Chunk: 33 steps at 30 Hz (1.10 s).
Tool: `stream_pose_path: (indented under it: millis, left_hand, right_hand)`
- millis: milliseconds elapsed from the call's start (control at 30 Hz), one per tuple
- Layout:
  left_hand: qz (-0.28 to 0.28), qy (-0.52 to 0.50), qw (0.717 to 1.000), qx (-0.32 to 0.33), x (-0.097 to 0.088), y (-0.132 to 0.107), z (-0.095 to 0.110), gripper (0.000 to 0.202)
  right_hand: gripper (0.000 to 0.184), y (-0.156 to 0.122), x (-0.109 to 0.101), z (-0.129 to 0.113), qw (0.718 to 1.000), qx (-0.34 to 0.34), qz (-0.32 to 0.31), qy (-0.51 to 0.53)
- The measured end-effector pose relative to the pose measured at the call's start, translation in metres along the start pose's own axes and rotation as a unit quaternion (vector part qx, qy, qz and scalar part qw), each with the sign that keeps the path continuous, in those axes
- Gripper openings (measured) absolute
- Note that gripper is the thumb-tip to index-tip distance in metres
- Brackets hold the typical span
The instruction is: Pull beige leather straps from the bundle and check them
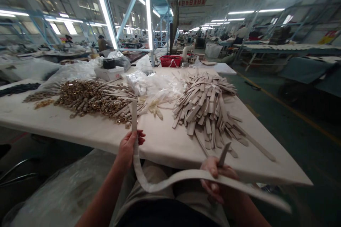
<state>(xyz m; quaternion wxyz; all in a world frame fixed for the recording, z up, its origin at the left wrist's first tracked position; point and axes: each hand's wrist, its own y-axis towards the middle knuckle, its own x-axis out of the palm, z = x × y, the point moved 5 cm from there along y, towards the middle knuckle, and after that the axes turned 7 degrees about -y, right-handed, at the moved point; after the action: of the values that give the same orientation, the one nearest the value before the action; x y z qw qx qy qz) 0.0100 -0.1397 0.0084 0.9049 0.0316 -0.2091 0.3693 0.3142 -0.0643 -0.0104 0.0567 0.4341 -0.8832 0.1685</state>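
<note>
My left hand [131, 143] is closed around a long pale beige strap [157, 186], one end of which stands upright above the fingers. From there the strap sags in a curve over my lap and runs across to my right hand [217, 177], its far end trailing blurred to the right. The right hand pinches it between thumb and fingers. A short grey flat piece [224, 153] sticks up from behind the right hand; whether it is a tool or another strap end I cannot tell. A heap of similar straps [205, 104] lies just beyond the right hand.
On the white-covered table [162, 142], a pile of straps with gold-coloured metal fittings [93, 99] lies at left. Behind are clear plastic bags [157, 85], a white box [109, 73] and a red basket [171, 61]. A pale yellowish glove-like item [155, 109] lies mid-table.
</note>
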Motion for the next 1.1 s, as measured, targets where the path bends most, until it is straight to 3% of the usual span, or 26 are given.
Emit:
stream_pose_path:
  millis: [133,300,433,600,800,867,933,1000,1100]
  left_hand:
    - [-0.022,-0.040,0.998,-0.039,0.009,-0.014,-0.021,0.052]
    - [-0.017,-0.074,0.995,-0.067,0.012,-0.029,-0.039,0.047]
    - [-0.059,-0.064,0.994,-0.072,0.017,-0.046,-0.051,0.043]
    - [-0.124,0.038,0.990,-0.048,0.020,-0.068,-0.066,0.044]
    - [-0.209,0.078,0.973,-0.052,0.025,-0.078,-0.073,0.040]
    - [-0.182,0.072,0.980,-0.034,0.012,-0.066,-0.053,0.033]
    - [-0.081,0.082,0.992,0.047,-0.022,-0.049,-0.011,0.027]
    - [0.057,0.089,0.983,0.153,-0.074,-0.040,0.045,0.022]
    - [0.197,0.077,0.943,0.256,-0.161,-0.050,0.132,0.024]
  right_hand:
    - [0.052,0.033,0.049,-0.028,0.996,-0.027,-0.082,0.023]
    - [0.045,0.078,0.087,-0.015,0.995,-0.041,-0.054,-0.078]
    - [0.047,0.102,0.098,-0.002,0.995,-0.054,-0.024,-0.074]
    - [0.048,0.117,0.101,-0.016,0.997,-0.055,0.021,-0.050]
    - [0.052,0.116,0.112,-0.031,0.994,-0.060,-0.005,-0.096]
    - [0.061,0.114,0.108,-0.031,0.994,-0.062,-0.011,-0.091]
    - [0.062,0.114,0.097,-0.029,0.995,-0.058,-0.007,-0.079]
    - [0.061,0.115,0.080,-0.024,0.996,-0.048,-0.003,-0.073]
    - [0.058,0.116,0.050,-0.012,0.996,-0.047,0.026,-0.077]
